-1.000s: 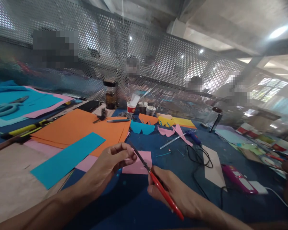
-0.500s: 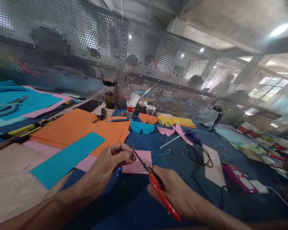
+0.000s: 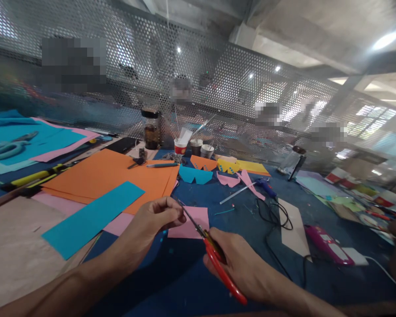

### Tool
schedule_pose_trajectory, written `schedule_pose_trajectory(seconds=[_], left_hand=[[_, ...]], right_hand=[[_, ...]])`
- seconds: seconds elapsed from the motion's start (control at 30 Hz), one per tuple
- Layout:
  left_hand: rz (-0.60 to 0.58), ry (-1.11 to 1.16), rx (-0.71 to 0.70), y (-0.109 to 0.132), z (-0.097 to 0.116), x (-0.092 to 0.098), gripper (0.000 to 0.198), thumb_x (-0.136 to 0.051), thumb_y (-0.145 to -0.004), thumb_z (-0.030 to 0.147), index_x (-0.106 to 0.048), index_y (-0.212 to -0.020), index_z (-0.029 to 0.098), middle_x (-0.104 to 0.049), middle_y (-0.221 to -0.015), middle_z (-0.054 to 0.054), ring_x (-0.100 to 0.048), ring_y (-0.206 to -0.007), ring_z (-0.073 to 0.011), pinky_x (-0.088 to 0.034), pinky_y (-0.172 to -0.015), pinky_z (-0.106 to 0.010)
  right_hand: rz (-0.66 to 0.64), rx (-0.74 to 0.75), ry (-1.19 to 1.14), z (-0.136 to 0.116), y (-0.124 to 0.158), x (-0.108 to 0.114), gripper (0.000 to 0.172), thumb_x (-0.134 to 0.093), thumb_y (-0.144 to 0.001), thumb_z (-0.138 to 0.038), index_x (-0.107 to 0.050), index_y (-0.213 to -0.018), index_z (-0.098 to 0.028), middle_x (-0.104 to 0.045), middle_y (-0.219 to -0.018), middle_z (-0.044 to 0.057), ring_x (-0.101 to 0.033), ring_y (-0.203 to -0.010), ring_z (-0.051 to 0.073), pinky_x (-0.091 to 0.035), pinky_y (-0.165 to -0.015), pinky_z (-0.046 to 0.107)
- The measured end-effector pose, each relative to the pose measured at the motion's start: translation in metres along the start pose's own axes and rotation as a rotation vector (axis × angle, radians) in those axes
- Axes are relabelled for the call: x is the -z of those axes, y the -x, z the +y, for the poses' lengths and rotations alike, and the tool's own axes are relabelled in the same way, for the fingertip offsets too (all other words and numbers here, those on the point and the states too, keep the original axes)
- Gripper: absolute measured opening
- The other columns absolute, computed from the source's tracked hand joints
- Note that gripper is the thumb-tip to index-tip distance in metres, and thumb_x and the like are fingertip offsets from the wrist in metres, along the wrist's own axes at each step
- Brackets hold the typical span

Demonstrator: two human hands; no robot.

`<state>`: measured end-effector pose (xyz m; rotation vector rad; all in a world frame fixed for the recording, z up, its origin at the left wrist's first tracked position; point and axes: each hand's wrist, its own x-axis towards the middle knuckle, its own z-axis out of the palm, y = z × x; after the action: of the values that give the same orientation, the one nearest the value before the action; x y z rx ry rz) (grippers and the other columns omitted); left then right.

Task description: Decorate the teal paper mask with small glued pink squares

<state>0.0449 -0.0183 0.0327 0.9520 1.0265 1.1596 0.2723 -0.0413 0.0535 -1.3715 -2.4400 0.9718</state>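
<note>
My right hand (image 3: pixel 232 251) grips red-handled scissors (image 3: pixel 222 273), whose blades point up and left. At the blade tips my left hand (image 3: pixel 163 215) is closed in a pinch; whatever lies between its fingertips is too small to make out. Beneath the blades a pink paper rectangle (image 3: pixel 198 223) lies on the blue table. Tiny blue paper bits (image 3: pixel 163 235) are scattered beside it. Beyond my hands stand folded paper shapes: a blue one (image 3: pixel 195 175), an orange one (image 3: pixel 203 163), a yellow one (image 3: pixel 227 166) and a pink one (image 3: pixel 228 179).
To the left, a blue paper strip (image 3: pixel 94 220) lies over orange sheets (image 3: pixel 95 171). A glue gun (image 3: pixel 266 187) with a looped black cord is on the right, near a magenta device (image 3: pixel 330 244). Paper cups (image 3: pixel 181 146) and a jar (image 3: pixel 151 130) stand by the perforated screen (image 3: pixel 218 66).
Both hands stay almost in place. The scissors have shifted very slightly, and their blades look closer together now.
</note>
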Motion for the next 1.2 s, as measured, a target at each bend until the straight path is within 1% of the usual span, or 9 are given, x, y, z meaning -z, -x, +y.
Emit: schedule_pose_trajectory(seconds=[0.1, 0.17, 0.33, 0.5, 0.7, 0.83, 1.03, 1.2], left_hand=[[0.007, -0.005, 0.008, 0.0002, 0.0011, -0.0010, 0.015, -0.074, -0.072, 0.025, -0.065, -0.061, 0.021, -0.067, -0.069, -0.002, -0.063, -0.073, -0.0181, -0.049, -0.075, -0.029], [0.003, -0.005, 0.006, 0.0002, 0.0010, -0.0009, 0.015, -0.075, -0.071, 0.025, -0.065, -0.061, 0.021, -0.068, -0.069, -0.002, -0.063, -0.073, -0.0181, -0.049, -0.075, -0.028], [0.001, 0.020, 0.009, 0.0007, -0.0008, 0.0006, 0.014, -0.075, -0.071, 0.024, -0.065, -0.060, 0.021, -0.068, -0.070, -0.001, -0.063, -0.073, -0.0177, -0.050, -0.077, -0.029], [-0.001, 0.013, 0.014, 0.0014, 0.0011, -0.0008, 0.015, -0.075, -0.070, 0.025, -0.065, -0.059, 0.021, -0.068, -0.069, -0.001, -0.064, -0.072, -0.0174, -0.049, -0.075, -0.028], [0.008, 0.010, 0.014, 0.0016, 0.0021, -0.0022, 0.014, -0.075, -0.069, 0.025, -0.065, -0.059, 0.021, -0.069, -0.069, -0.001, -0.064, -0.072, -0.0175, -0.050, -0.075, -0.028], [0.004, 0.007, 0.014, 0.0008, 0.0008, -0.0008, 0.014, -0.075, -0.069, 0.024, -0.065, -0.059, 0.021, -0.069, -0.069, -0.002, -0.064, -0.072, -0.0172, -0.049, -0.073, -0.028], [-0.005, 0.005, 0.022, 0.0012, 0.0009, -0.0007, 0.015, -0.074, -0.072, 0.026, -0.065, -0.061, 0.021, -0.070, -0.071, -0.001, -0.064, -0.074, -0.0169, -0.049, -0.076, -0.027], [-0.004, 0.005, 0.035, 0.0006, 0.0009, -0.0005, 0.015, -0.074, -0.071, 0.024, -0.065, -0.060, 0.021, -0.070, -0.070, -0.001, -0.064, -0.074, -0.0166, -0.049, -0.076, -0.027]], right_hand=[[-0.036, -0.012, -0.043, -0.0005, -0.0002, 0.0009, 0.012, -0.054, -0.091, -0.028, -0.048, -0.083, -0.020, -0.058, -0.075, -0.002, -0.041, -0.060, 0.011, -0.032, -0.055, 0.024], [-0.036, -0.008, -0.036, 0.0002, -0.0003, 0.0005, 0.012, -0.052, -0.092, -0.029, -0.048, -0.084, -0.020, -0.058, -0.077, -0.002, -0.042, -0.061, 0.011, -0.033, -0.056, 0.024], [-0.002, 0.007, 0.028, 0.0027, 0.0009, -0.0023, 0.008, -0.052, -0.092, -0.027, -0.049, -0.087, -0.020, -0.060, -0.080, -0.001, -0.040, -0.064, 0.012, -0.034, -0.060, 0.026], [-0.001, -0.003, 0.017, 0.0015, 0.0017, -0.0021, 0.007, -0.052, -0.090, -0.023, -0.048, -0.085, -0.021, -0.057, -0.077, -0.002, -0.038, -0.063, 0.012, -0.032, -0.058, 0.026], [0.013, -0.019, 0.021, -0.0022, -0.0002, -0.0026, 0.010, -0.055, -0.085, -0.016, -0.047, -0.081, -0.020, -0.054, -0.074, -0.002, -0.038, -0.062, 0.012, -0.030, -0.055, 0.025], [0.018, -0.020, 0.019, -0.0033, 0.0004, -0.0032, 0.012, -0.055, -0.085, -0.017, -0.046, -0.079, -0.020, -0.052, -0.073, -0.003, -0.037, -0.061, 0.012, -0.028, -0.055, 0.024], [0.016, -0.022, 0.012, -0.0031, 0.0003, -0.0036, 0.010, -0.054, -0.086, -0.016, -0.046, -0.080, -0.020, -0.052, -0.072, -0.003, -0.038, -0.061, 0.011, -0.027, -0.055, 0.024], [0.025, -0.018, 0.002, -0.0015, -0.0005, -0.0051, 0.010, -0.054, -0.085, -0.016, -0.047, -0.080, -0.020, -0.052, -0.072, -0.003, -0.039, -0.062, 0.011, -0.026, -0.054, 0.024]])
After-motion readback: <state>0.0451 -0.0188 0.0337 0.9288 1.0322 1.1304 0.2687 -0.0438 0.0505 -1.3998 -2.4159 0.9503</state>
